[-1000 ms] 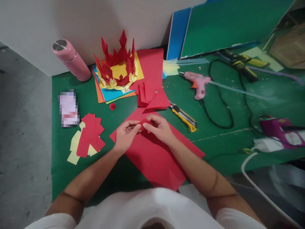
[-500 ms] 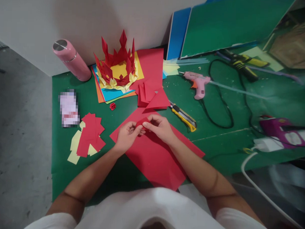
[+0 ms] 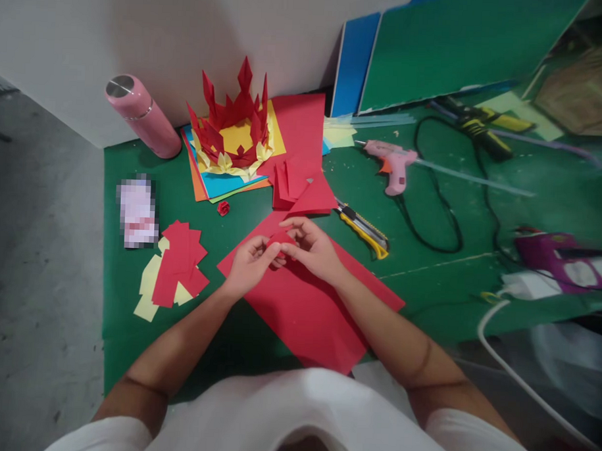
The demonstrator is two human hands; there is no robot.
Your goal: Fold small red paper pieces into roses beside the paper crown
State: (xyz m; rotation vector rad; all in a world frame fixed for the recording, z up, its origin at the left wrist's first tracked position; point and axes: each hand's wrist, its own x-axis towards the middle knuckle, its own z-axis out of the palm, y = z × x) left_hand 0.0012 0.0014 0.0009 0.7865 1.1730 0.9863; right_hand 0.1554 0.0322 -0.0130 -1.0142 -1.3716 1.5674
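Observation:
My left hand (image 3: pixel 249 264) and my right hand (image 3: pixel 311 247) meet over a large red paper sheet (image 3: pixel 302 311) on the green mat (image 3: pixel 130 311). Both pinch a small folded red paper piece (image 3: pixel 279 238) between their fingertips. The fingers of both hands are curled around it. A tiny red paper rose (image 3: pixel 223 208) lies on the mat beyond my left hand. Folded red triangles (image 3: pixel 302 189) lie just beyond my right hand.
A red and yellow paper crown (image 3: pixel 232 134) sits on a stack of coloured sheets. A pink flask (image 3: pixel 141 116) lies at the back left. Cut red and yellow squares (image 3: pixel 174 270) lie left. A yellow utility knife (image 3: pixel 364 230), a pink glue gun (image 3: pixel 392 166) and cables lie right.
My hands have drawn the small red piece tighter together and shifted slightly away from me. The piece looks more folded than a second ago. Nothing else on the mat has moved.

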